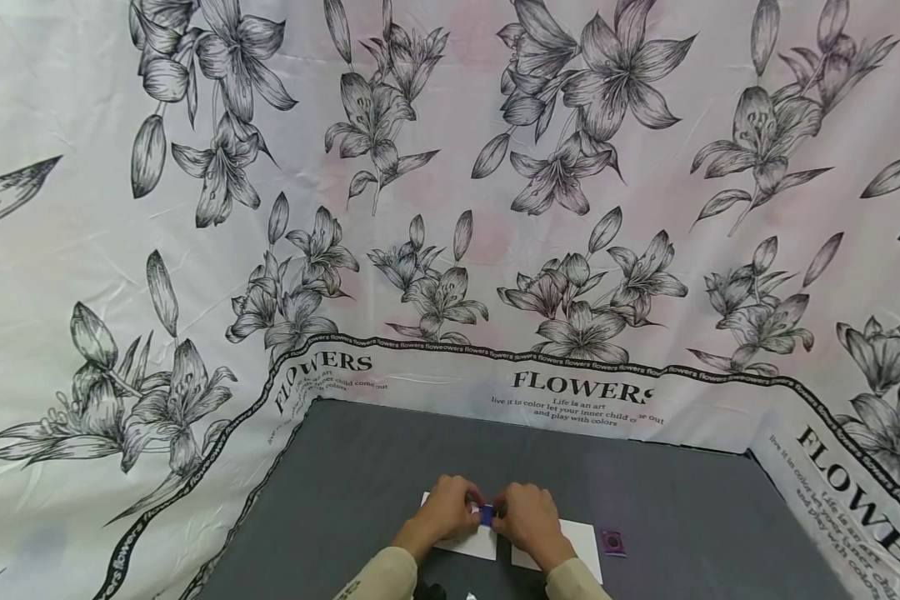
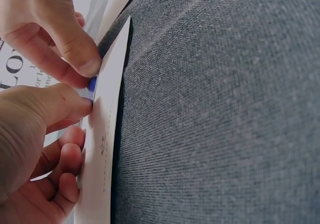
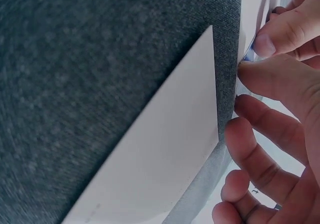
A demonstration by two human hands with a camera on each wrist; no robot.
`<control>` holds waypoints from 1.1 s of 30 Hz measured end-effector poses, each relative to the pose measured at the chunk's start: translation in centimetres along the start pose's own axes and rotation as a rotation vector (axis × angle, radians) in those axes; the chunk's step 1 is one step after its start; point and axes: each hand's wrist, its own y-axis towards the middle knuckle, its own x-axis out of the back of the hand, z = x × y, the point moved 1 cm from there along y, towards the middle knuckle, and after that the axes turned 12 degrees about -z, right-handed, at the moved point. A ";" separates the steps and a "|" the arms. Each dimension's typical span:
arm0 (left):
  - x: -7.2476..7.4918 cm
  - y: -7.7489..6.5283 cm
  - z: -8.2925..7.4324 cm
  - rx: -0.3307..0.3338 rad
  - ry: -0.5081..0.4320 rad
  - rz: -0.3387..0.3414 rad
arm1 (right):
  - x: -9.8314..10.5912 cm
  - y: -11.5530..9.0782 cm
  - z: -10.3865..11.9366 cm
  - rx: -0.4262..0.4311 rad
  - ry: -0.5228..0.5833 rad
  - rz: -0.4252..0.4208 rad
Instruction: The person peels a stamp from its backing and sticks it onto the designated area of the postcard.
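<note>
A small, flat blue piece (image 1: 487, 515) lies between the two hands over the upper right corner of a white card (image 1: 471, 546). My left hand (image 1: 448, 510) pinches its left side with thumb and curled fingers. My right hand (image 1: 528, 517) pinches its right side. In the left wrist view, the blue piece (image 2: 92, 84) shows only as a sliver between the fingertips, at the edge of the card, which carries a dashed line and small script. Fingers hide most of it in the right wrist view as well.
A second white card (image 1: 581, 550) lies partly under my right hand and forearm. To its right is a small purple square packet (image 1: 612, 543). The dark grey cloth-covered table (image 1: 330, 492) meets a flower-printed curtain (image 1: 450, 250) at the back and sides.
</note>
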 end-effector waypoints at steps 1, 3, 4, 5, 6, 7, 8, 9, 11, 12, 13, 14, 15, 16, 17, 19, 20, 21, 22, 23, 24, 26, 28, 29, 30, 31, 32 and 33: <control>0.3 -0.1 -0.5 0.002 0.005 0.001 | 0.0 0.0 0.0 0.004 -0.003 0.002; 1.0 -0.3 -1.4 0.023 0.011 0.013 | 0.2 0.0 0.0 0.010 -0.005 0.007; 1.3 -0.4 -1.8 0.030 0.022 0.018 | 0.2 -0.1 0.0 0.012 -0.004 0.009; 1.4 -0.4 -2.0 0.046 0.033 0.029 | 0.3 -0.1 0.0 0.008 -0.004 0.015; 1.6 -0.5 -2.3 0.067 0.027 0.038 | 0.3 -0.1 0.0 0.007 -0.003 0.019; 1.7 -0.5 -2.5 0.080 0.031 0.047 | 0.3 -0.1 0.0 0.002 -0.004 0.024; 1.7 -0.5 -2.5 0.088 0.034 0.053 | 0.3 0.0 0.1 0.000 -0.004 0.027; 1.7 -0.4 -2.6 0.096 0.038 0.059 | 0.3 0.0 0.1 -0.003 -0.005 0.030; 1.7 -0.4 -2.6 0.096 0.040 0.059 | 0.4 0.0 0.1 -0.002 -0.010 0.031; 1.7 -0.4 -2.6 0.091 0.038 0.057 | 0.4 0.0 0.1 0.000 -0.012 0.030; 1.8 -0.4 -2.5 0.086 0.038 0.056 | 0.4 0.0 0.1 0.001 -0.013 0.030; 1.8 -0.4 -2.5 0.072 0.048 0.051 | 0.5 -0.1 0.1 0.005 -0.013 0.028; 1.8 -0.4 -2.5 0.067 0.050 0.049 | 0.5 -0.1 0.1 0.007 -0.013 0.027; 1.9 -0.5 -2.5 0.061 0.051 0.047 | 0.5 -0.1 0.0 0.008 -0.014 0.025; 2.0 -0.5 -2.5 0.053 0.052 0.044 | 0.6 -0.1 0.1 0.007 -0.013 0.025; 2.1 -0.5 -2.6 0.051 0.056 0.049 | 0.6 -0.2 0.1 0.003 -0.011 0.023; 2.0 -0.5 -2.5 0.049 0.055 0.051 | 0.6 -0.2 0.1 0.001 -0.009 0.024; 2.0 -0.5 -2.4 0.051 0.041 0.053 | 0.6 -0.2 0.1 -0.002 -0.006 0.025; 1.9 -0.5 -2.2 0.042 0.034 0.049 | 0.6 -0.2 0.1 -0.004 -0.004 0.026; 1.6 -0.4 -1.8 0.037 0.027 0.045 | 0.5 -0.2 0.1 -0.005 -0.001 0.027; 1.2 -0.3 -1.3 0.035 0.023 0.044 | 0.5 -0.3 0.1 -0.007 0.002 0.029; 0.1 -0.2 0.0 0.021 0.020 0.037 | 0.4 -0.3 0.0 -0.002 0.009 0.033; -1.0 0.1 1.3 0.006 0.030 0.032 | 0.4 -0.4 -0.1 0.014 0.017 0.029; -1.6 0.2 2.0 0.003 0.045 0.035 | 0.4 -0.4 -0.1 0.021 0.022 0.030; -2.0 0.3 2.4 -0.008 0.060 0.036 | 0.4 -0.4 -0.1 0.026 0.024 0.032; -2.3 0.4 2.7 -0.019 0.072 0.036 | 0.4 -0.4 -0.1 0.032 0.027 0.033; -2.5 0.4 3.0 -0.025 0.082 0.039 | 0.5 -0.4 -0.2 0.039 0.029 0.033; -2.7 0.5 3.2 -0.027 0.086 0.042 | 0.5 -0.4 -0.2 0.041 0.034 0.032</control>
